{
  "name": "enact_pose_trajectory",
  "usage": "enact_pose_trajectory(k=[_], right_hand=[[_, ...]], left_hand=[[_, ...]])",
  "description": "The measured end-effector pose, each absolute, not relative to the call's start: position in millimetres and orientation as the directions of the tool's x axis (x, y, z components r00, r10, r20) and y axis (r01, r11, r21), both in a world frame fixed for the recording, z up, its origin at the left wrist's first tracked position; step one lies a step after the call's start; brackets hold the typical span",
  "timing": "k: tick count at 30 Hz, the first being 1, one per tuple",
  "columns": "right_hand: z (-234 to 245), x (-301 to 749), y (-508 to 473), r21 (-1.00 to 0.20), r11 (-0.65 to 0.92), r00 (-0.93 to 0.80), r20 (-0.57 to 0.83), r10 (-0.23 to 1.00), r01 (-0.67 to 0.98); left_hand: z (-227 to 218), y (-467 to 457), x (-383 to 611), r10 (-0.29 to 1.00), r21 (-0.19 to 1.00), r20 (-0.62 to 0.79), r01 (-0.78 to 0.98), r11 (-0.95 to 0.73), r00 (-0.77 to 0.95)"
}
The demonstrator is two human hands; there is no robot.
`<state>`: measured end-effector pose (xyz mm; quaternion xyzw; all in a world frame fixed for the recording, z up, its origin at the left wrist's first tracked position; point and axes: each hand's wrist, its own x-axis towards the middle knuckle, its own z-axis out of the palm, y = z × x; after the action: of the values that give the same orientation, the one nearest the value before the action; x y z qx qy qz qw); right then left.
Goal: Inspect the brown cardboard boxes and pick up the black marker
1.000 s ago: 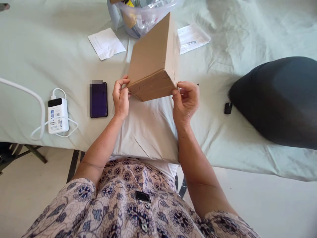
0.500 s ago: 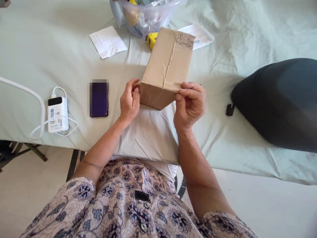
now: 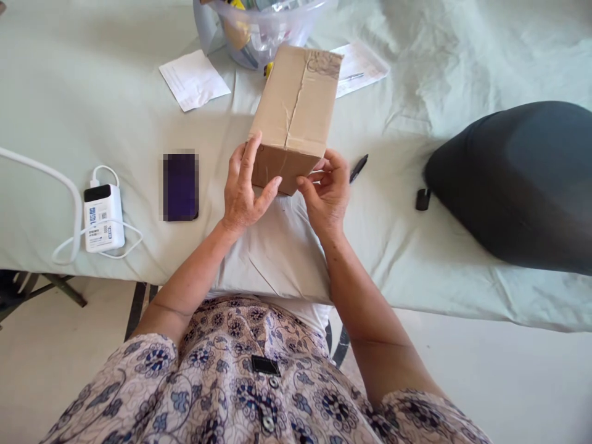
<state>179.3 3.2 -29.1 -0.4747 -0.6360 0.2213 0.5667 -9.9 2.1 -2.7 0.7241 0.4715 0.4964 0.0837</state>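
A brown cardboard box [image 3: 296, 102] is tilted in front of me, with a creased seam along its upper face and dark scribbles at the far right corner. My left hand [image 3: 245, 185] holds its near left corner, fingers on the left edge and thumb across the near face. At the near right corner, my right hand [image 3: 327, 194] grips the box between thumb and bent fingers; some fingertips are hidden behind it. A black pen [image 3: 359, 168] lies just right of my right hand. The box's underside is out of sight.
A clear plastic tub [image 3: 272, 31] of mixed items stands behind the box, near white papers [image 3: 194, 80] and a tray-like white sheet [image 3: 363, 68] with a pen. Leftward lie a phone [image 3: 181, 187] and a cabled power bank [image 3: 104, 219]. A large dark object [image 3: 513, 185] sits right.
The box has shifted left and turned slightly. My left fingers have come up onto its edge, my right hand has moved inward and lower, and the black pen has come into view.
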Motion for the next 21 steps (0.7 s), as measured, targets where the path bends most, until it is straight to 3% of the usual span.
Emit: enact_pose_trajectory(k=[4, 10, 17, 21], right_hand=[[-27, 174, -1, -0.833, 0.409, 0.072, 0.465, 0.882, 0.371], [-16, 160, -11, -0.824, 0.481, -0.008, 0.502, 0.865, 0.301], [-14, 162, -11, -0.845, 0.495, -0.069, 0.492, 0.868, 0.202], [-10, 164, -13, -0.858, 0.466, -0.06, 0.464, 0.884, 0.218]], left_hand=[[-1, 3, -11, 0.769, 0.604, 0.637, 0.591, -0.535, 0.044], [-4, 6, -9, 0.738, 0.591, 0.675, 0.608, -0.53, -0.013], [-9, 1, -2, 0.791, 0.694, 0.607, 0.538, -0.478, -0.081], [-9, -2, 0, 0.755, 0.646, 0.649, 0.591, -0.484, -0.091]])
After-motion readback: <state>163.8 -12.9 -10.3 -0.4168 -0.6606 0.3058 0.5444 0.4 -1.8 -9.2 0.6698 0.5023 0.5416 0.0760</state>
